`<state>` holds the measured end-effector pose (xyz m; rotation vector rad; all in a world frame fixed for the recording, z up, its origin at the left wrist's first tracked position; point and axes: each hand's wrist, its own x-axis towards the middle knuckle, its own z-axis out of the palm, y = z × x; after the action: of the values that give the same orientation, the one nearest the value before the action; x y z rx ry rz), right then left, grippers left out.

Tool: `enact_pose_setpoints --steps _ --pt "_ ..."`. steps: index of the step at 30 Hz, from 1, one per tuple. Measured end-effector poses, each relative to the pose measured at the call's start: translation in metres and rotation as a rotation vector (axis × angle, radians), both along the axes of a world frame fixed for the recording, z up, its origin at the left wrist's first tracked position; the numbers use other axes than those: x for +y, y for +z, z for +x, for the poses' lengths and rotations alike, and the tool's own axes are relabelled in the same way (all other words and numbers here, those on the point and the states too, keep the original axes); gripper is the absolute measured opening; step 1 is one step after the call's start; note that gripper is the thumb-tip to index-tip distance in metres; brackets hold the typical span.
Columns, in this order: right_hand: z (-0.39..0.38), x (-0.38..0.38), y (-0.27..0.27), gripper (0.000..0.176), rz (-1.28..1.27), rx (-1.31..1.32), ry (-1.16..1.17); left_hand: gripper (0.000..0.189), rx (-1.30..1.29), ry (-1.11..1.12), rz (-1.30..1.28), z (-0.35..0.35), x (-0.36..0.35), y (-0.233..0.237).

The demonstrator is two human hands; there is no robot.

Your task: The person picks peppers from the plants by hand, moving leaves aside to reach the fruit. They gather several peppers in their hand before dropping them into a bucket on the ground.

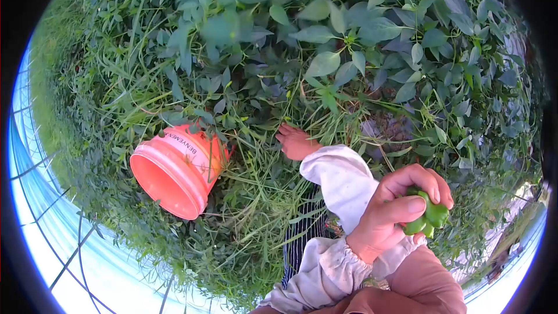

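My left hand (pixel 401 200) is closed around green peppers (pixel 431 214) at the lower right, with the thumb across their near side. Its arm crosses in front of my right arm. Near the middle of the view, my right hand (pixel 296 142) reaches left, low among the stems and grass. Its fingers look slightly apart, with nothing visible between them, and leaves partly cover the fingertips. To the left of that hand, an orange-red bucket (pixel 195 160) lies tipped on its side in the plants, its mouth facing the lower left.
Dense leafy pepper plants (pixel 322 64) fill the upper view, with long grass (pixel 256 197) between them. Bare soil (pixel 386 131) shows right of my right hand. Striped cloth (pixel 302 244) appears below. Pale blue sheeting with dark lines (pixel 64 244) curves along the left edge.
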<state>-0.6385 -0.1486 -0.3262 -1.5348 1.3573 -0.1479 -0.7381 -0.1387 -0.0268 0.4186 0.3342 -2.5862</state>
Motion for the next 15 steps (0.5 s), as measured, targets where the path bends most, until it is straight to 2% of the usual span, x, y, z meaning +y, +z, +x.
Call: enact_pose_setpoints --steps 2,3,5,6,7,9,10,15 --pt "-0.015 -0.01 0.016 0.046 -0.086 -0.217 -0.113 0.028 -0.004 0.003 -0.006 0.001 0.0 -0.002" --pt "-0.023 -0.011 0.031 0.046 -0.082 -0.22 -0.106 0.028 -0.004 0.002 -0.012 0.001 0.0 -0.002" --pt "-0.029 -0.005 0.052 0.046 -0.16 -0.329 -0.309 0.027 -0.011 0.036 -0.014 0.001 0.002 -0.004" --pt "-0.029 -0.005 0.063 0.047 -0.258 -0.257 -0.235 0.027 -0.006 0.025 -0.005 0.002 0.002 -0.005" --pt "-0.03 -0.004 0.075 0.047 -0.254 -0.256 -0.228 0.027 0.0 0.013 0.003 0.003 0.002 -0.005" --pt "-0.037 -0.006 0.102 0.048 -0.369 -0.076 -0.21 0.027 -0.003 0.005 0.019 0.003 -0.002 -0.003" --pt "-0.041 -0.007 0.113 0.054 -0.353 -0.038 -0.155 0.027 -0.01 -0.013 0.034 0.004 -0.004 -0.002" --pt "-0.058 -0.006 0.139 0.055 -0.317 -0.035 -0.22 0.026 0.009 0.039 0.044 0.006 -0.014 0.0"
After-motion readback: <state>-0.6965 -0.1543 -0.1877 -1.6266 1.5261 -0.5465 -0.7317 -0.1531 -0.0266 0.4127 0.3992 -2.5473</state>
